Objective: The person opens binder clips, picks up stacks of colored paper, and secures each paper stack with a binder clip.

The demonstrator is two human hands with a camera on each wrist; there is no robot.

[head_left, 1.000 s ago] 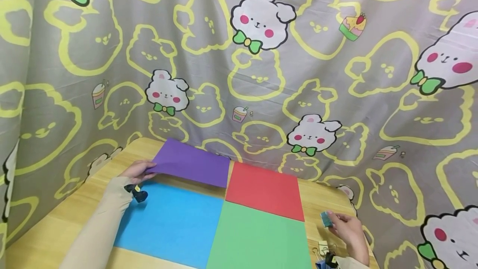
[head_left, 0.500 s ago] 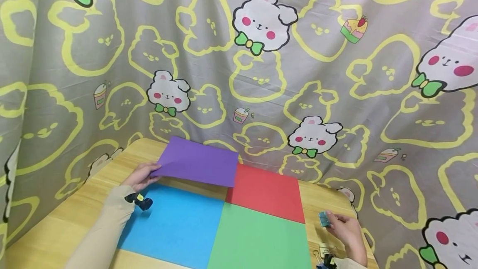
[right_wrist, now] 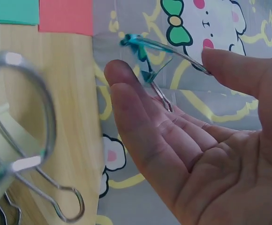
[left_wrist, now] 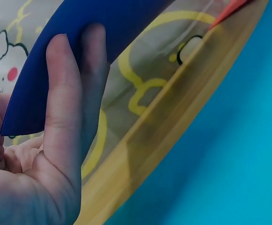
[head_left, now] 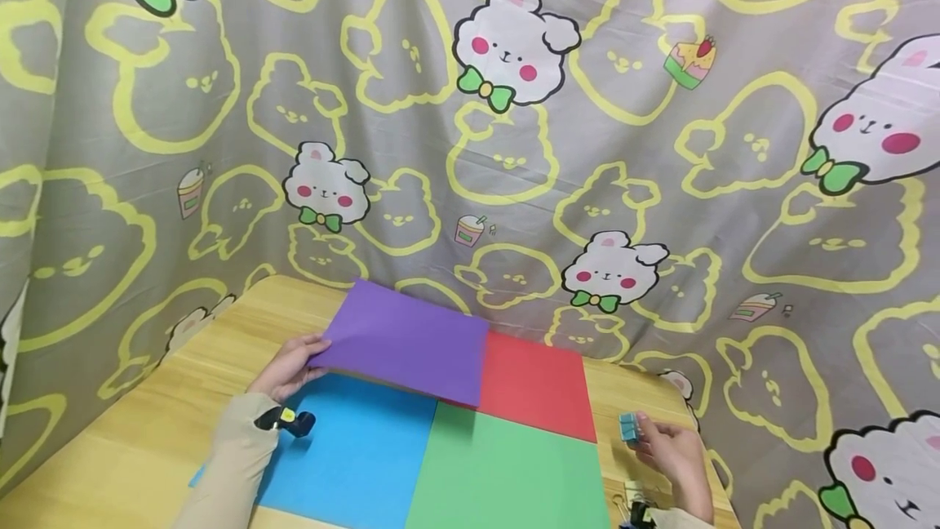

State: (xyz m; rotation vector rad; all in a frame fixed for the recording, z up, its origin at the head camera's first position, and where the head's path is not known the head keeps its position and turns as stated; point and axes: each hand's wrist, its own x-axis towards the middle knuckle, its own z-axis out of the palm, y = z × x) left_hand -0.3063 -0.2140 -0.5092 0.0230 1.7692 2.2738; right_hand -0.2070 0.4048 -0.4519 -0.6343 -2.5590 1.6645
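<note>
A purple sheet of paper (head_left: 407,341) is raised and tilted, its right part over the red sheet (head_left: 539,386). My left hand (head_left: 290,366) pinches its left edge; in the left wrist view the fingers (left_wrist: 63,93) lie flat against the sheet, which looks dark blue there. Below that hand lies a blue sheet (head_left: 352,455), beside a green sheet (head_left: 514,472). At the table's right side, my right hand (head_left: 671,447) holds a teal binder clip (head_left: 628,428) in the air. The thumb touches one wire handle of it in the right wrist view.
More binder clips lie by the right wrist, among them a cream one (right_wrist: 9,136) with wire handles. The wooden table (head_left: 184,406) ends at a patterned grey curtain (head_left: 411,211) at the back and sides.
My left hand has carried the purple sheet right and slightly nearer, so it now covers part of the red sheet. My right hand has shifted slightly left, still holding the teal binder clip.
</note>
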